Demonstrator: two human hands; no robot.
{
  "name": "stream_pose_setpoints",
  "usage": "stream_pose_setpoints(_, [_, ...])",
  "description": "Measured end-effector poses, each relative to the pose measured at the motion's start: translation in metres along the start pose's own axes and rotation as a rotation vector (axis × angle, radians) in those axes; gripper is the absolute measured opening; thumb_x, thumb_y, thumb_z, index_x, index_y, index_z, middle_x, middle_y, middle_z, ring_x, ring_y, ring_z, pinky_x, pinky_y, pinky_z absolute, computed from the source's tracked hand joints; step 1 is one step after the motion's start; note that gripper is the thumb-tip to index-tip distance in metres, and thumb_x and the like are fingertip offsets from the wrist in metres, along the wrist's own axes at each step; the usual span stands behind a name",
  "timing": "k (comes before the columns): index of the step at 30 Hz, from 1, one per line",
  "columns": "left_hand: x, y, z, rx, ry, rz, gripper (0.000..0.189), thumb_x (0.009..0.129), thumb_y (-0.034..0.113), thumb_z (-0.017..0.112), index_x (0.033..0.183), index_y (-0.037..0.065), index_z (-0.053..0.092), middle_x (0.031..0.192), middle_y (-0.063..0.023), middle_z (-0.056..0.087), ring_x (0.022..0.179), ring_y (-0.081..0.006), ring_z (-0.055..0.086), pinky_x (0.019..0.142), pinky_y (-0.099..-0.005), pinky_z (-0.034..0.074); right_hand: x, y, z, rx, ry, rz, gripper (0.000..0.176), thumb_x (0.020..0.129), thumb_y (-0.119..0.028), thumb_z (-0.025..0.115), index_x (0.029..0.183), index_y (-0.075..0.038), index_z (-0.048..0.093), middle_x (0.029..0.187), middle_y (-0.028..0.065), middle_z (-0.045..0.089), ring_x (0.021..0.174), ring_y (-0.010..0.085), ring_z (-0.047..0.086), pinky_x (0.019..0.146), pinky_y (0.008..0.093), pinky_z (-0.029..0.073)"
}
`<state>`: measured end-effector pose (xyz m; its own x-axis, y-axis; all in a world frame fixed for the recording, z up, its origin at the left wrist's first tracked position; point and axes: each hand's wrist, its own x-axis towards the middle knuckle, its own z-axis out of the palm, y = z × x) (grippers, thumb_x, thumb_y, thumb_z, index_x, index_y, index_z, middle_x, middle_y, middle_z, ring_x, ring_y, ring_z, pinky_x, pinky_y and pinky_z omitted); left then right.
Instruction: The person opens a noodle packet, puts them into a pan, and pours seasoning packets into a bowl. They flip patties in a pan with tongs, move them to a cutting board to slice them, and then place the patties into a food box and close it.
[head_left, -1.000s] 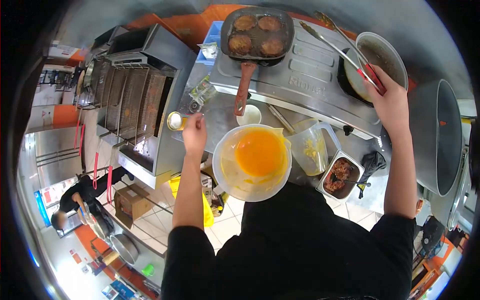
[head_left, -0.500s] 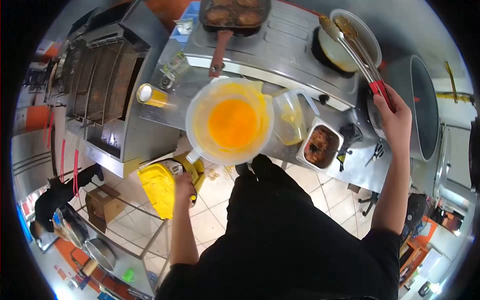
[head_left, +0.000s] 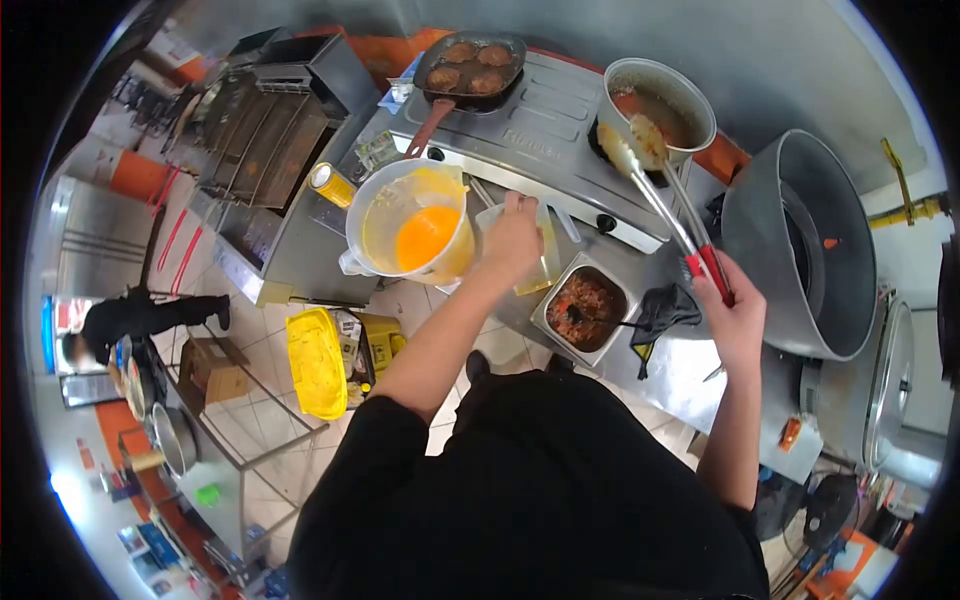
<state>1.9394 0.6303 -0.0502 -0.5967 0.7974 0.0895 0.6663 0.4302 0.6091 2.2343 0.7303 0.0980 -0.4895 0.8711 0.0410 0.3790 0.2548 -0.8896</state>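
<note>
My right hand point(head_left: 732, 305) is closed round the red handles of metal tongs point(head_left: 676, 195). Brownish food coats the tongs' ends, which hang over the near rim of a pot point(head_left: 700, 112) with brown liquid in it. My left hand point(head_left: 513, 243) is over a clear plastic jug point(head_left: 549, 272) with a yellowish residue. Its fingers are curled; the hand itself hides what they grip. Left of that hand stands a large translucent pitcher point(head_left: 368, 235) with orange liquid. A steel container point(head_left: 607, 352) of chopped reddish food with a dark utensil sits to the right of the jug.
A square pan point(head_left: 425, 72) with several browned patties rests on the stove point(head_left: 560, 120). A big grey pot point(head_left: 745, 235) stands at the right. On the floor is a yellow bin point(head_left: 318, 365). Another person point(head_left: 150, 318) stands far left. A yellow can point(head_left: 335, 185) is behind the pitcher.
My left hand has risen from beside the yellow bin to the clear jug. My right hand has shifted left and down with the tongs. The head view has also shifted.
</note>
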Motion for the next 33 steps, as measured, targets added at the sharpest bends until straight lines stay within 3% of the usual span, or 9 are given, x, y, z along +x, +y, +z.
stream_pose_setpoints(3, [0.033,0.001,0.004,0.075,0.007,0.026,0.034,0.087,0.012,0.064,0.119,0.002,0.061,0.122,-0.0223,0.059,0.110,-0.0435,0.060,0.091,-0.0507,0.052,-0.007,0.020,-0.017,-0.036,-0.068,-0.046,0.039,0.089,-0.011,0.073,0.125,0.002,0.065,0.094,0.0075,0.072,0.080,0.0090,0.059,0.076,0.0263,0.050])
stream_pose_setpoints(7, [0.098,-0.025,0.008,0.173,0.035,-0.298,0.038,0.087,0.012,0.055,0.123,0.002,0.062,0.123,-0.0263,0.063,0.119,-0.0426,0.059,0.100,-0.0476,0.049,-0.002,0.056,-0.027,-0.118,-0.186,0.026,0.034,0.091,-0.019,0.070,0.118,0.003,0.068,0.086,0.0124,0.072,0.077,0.0136,0.063,0.073,0.0300,0.050])
stream_pose_setpoints(10, [0.140,-0.036,0.002,0.192,-0.076,-0.486,0.039,0.085,0.013,0.055,0.120,0.000,0.066,0.128,-0.0262,0.063,0.123,-0.0407,0.059,0.104,-0.0437,0.047,0.007,0.102,-0.013,0.039,-0.297,0.196,0.038,0.090,-0.022,0.071,0.118,0.004,0.068,0.087,0.0135,0.073,0.079,0.0152,0.065,0.076,0.0320,0.052])
stream_pose_setpoints(12, [0.163,-0.055,0.006,0.413,-0.374,-0.461,0.042,0.084,0.015,0.056,0.121,-0.002,0.068,0.133,-0.0249,0.062,0.127,-0.0391,0.057,0.107,-0.0414,0.045,0.010,0.119,-0.008,0.046,-0.329,0.235,0.040,0.090,-0.023,0.071,0.119,0.004,0.068,0.089,0.0138,0.073,0.080,0.0153,0.066,0.076,0.0320,0.052])
stream_pose_setpoints(18, [0.165,-0.107,0.031,0.243,-0.451,-0.644,0.047,0.090,0.021,0.056,0.133,0.002,0.062,0.139,-0.0232,0.059,0.130,-0.0356,0.055,0.103,-0.0497,0.045,0.008,0.130,-0.016,0.086,-0.362,0.357,0.044,0.089,-0.024,0.072,0.122,0.005,0.066,0.092,0.0147,0.073,0.084,0.0151,0.066,0.078,0.0321,0.052])
stream_pose_setpoints(20, [0.170,-0.134,0.042,0.168,-0.417,-0.680,0.047,0.091,0.024,0.059,0.132,0.001,0.063,0.131,-0.0230,0.064,0.120,-0.0394,0.061,0.099,-0.0530,0.047,0.003,0.134,-0.020,0.094,-0.361,0.379,0.045,0.089,-0.024,0.072,0.123,0.005,0.066,0.093,0.0148,0.073,0.086,0.0149,0.067,0.079,0.0321,0.052])
stream_pose_setpoints(22, [0.200,-0.199,0.074,0.475,-0.963,-0.511,0.049,0.090,0.025,0.063,0.133,0.001,0.061,0.122,-0.0260,0.067,0.109,-0.0424,0.066,0.094,-0.0548,0.049,-0.002,0.138,-0.027,0.112,-0.343,0.384,0.046,0.090,-0.024,0.073,0.124,0.005,0.065,0.094,0.0155,0.073,0.088,0.0137,0.067,0.081,0.0310,0.052])
stream_pose_setpoints(28, [0.197,-0.220,0.104,0.358,-0.799,-0.838,0.037,0.093,0.026,0.065,0.120,0.001,0.068,0.104,-0.0234,0.071,0.086,-0.0375,0.069,0.070,-0.0517,0.054,-0.015,0.133,-0.040,0.181,-0.270,0.558,0.047,0.091,-0.014,0.072,0.130,0.009,0.060,0.110,0.0141,0.072,0.100,0.0135,0.065,0.090,0.0281,0.050])
stream_pose_setpoints(33, [0.193,-0.251,0.118,0.172,-0.655,-0.882,0.018,0.094,0.015,0.058,0.095,0.001,0.070,0.087,-0.0141,0.068,0.072,-0.0267,0.065,0.061,-0.0431,0.052,-0.010,0.130,-0.045,0.257,-0.275,0.689,0.045,0.092,-0.019,0.072,0.130,0.004,0.063,0.085,0.0028,0.068,0.064,0.0058,0.055,0.056,0.0227,0.044])
